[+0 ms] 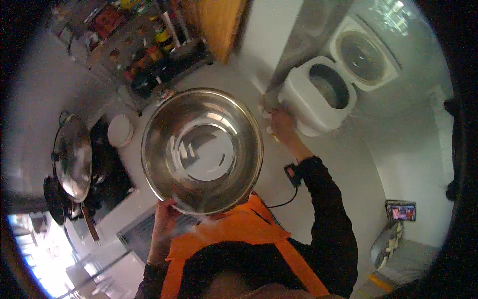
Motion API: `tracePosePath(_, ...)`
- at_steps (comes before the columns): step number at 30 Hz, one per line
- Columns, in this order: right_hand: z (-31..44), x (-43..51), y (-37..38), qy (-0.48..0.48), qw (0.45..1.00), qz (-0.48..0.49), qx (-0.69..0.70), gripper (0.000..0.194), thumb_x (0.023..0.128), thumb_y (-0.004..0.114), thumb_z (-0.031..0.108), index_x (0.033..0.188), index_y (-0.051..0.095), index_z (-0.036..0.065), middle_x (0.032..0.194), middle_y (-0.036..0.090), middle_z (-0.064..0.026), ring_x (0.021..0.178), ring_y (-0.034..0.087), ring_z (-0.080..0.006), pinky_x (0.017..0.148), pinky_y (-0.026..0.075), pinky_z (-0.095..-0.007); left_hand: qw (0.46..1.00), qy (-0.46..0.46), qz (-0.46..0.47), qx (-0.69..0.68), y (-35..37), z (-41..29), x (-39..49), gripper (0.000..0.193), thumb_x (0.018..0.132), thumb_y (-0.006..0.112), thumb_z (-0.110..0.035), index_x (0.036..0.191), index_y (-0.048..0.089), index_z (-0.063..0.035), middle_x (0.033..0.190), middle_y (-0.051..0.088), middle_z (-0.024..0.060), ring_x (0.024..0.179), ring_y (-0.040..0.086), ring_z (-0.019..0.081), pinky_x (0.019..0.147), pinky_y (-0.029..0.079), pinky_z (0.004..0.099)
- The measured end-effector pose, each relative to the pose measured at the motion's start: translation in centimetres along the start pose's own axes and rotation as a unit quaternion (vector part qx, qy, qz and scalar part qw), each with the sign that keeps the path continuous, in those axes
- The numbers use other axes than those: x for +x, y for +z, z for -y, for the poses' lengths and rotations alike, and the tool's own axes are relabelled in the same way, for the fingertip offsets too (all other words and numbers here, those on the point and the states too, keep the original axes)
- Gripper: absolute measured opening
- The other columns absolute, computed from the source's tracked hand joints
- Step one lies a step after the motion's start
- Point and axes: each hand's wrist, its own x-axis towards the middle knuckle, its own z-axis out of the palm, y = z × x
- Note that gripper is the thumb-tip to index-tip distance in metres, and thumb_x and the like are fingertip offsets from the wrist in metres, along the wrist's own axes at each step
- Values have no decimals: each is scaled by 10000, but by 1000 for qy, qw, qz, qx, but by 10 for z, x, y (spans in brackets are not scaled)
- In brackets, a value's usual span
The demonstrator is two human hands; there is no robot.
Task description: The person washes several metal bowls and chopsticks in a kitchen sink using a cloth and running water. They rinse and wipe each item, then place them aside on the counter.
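A wide stainless steel bowl [244,164] is in front of my body, its shiny inside facing up. My left hand [167,213] grips its near left rim, the fingers partly hidden by the steel. To the right of the bowl, my right hand [283,127] is beside a white rice cooker [308,99] whose lid [364,56] is flipped open. Small pale shapes show at my right fingertips, too blurred to name, and whether those fingers hold them is unclear. The cooker's dark opening faces up.
To the left, a metal wok [74,160] rests over a black cooktop [104,179]. Between cooktop and bowl is a round white lidded container [120,130]. A crowded rack [149,56] stands at the back left. A black device [292,175] with a cable hangs by my right wrist.
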Motion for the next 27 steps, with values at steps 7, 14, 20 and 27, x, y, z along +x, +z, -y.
tracePosePath(7, -43, -12, -108, 82, 956, -219, -177, 836, 604, 761, 264, 1310, 345, 102, 1161, 466, -209, 1032, 493, -382, 881, 394, -472, 999, -32, -1, 35, 58, -23, 69, 250, 788, 572, -113, 1026, 536, -46, 903, 599, 66, 773, 597, 204, 715, 529, 323)
tracePosePath(14, -66, -103, -139, 72, 997, -5, 29, 856, 565, 757, 219, 1317, 352, 157, 1072, 516, -172, 973, 527, -363, 830, 433, -425, 999, -35, 10, 20, 58, -26, 84, 436, 726, 508, 11, 1155, 432, -13, 1036, 552, 135, 942, 567, 263, 835, 501, 404)
tracePosePath(20, -77, -196, -165, 90, 991, 89, 40, 956, 483, 816, 195, 1316, 354, 111, 1101, 524, -181, 984, 518, -369, 864, 420, -457, 997, -62, 26, -26, 47, -9, 109, 444, 717, 513, 19, 1151, 423, -8, 1067, 540, 144, 956, 561, 282, 816, 510, 427)
tracePosePath(27, -56, -286, -182, 126, 987, 76, 65, 974, 480, 810, 237, 1323, 348, 79, 1120, 514, -182, 984, 513, -361, 846, 417, -434, 996, -76, 49, -23, 41, 0, 135, 475, 700, 525, 30, 1159, 415, -26, 1107, 516, 134, 977, 549, 294, 821, 510, 435)
